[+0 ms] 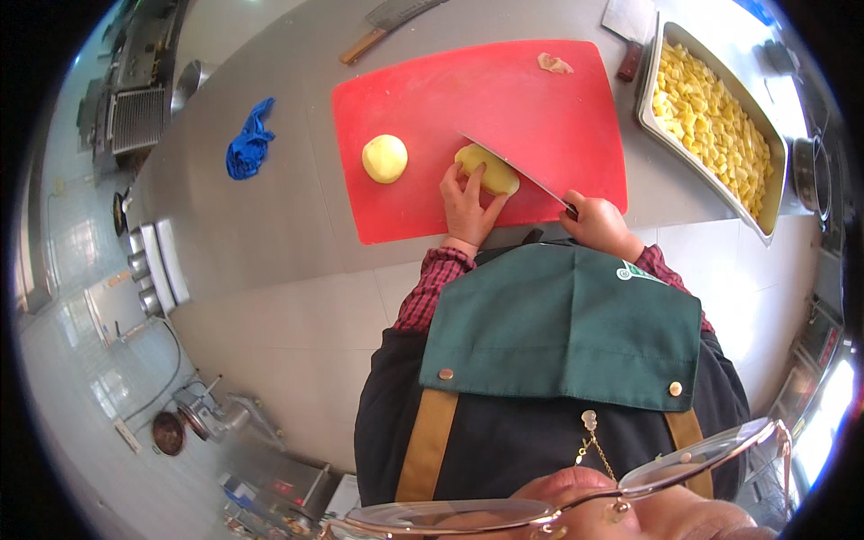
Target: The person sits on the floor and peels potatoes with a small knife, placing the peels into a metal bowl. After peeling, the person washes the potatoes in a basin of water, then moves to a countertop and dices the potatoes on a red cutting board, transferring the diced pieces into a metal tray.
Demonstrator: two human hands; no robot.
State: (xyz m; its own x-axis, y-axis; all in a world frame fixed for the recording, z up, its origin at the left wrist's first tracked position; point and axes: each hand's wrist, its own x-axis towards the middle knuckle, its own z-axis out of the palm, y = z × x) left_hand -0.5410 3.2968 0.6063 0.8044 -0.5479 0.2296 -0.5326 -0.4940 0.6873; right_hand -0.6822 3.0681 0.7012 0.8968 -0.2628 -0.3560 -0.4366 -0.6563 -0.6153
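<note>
On a red cutting board point(540, 94) lies a peeled potato point(498, 174), long and pale yellow. My left hand point(470, 208) holds it against the board with fingertips spread over its near side. My right hand point(597, 223) grips the handle of a kitchen knife point(523, 172). The blade, seen nearly edge-on, runs diagonally along the potato's far right side; whether it has cut in cannot be told. Another peeled potato point(385, 159), rounder, sits apart towards the board's left edge.
A metal tray point(644, 111) of diced potato point(712, 125) stands right of the board. Beyond the board lies a cleaver point(395, 20); a broad blade with a dark red handle point(630, 62) lies by the tray. A crumpled blue cloth point(250, 142) rests left on the metal table point(290, 202).
</note>
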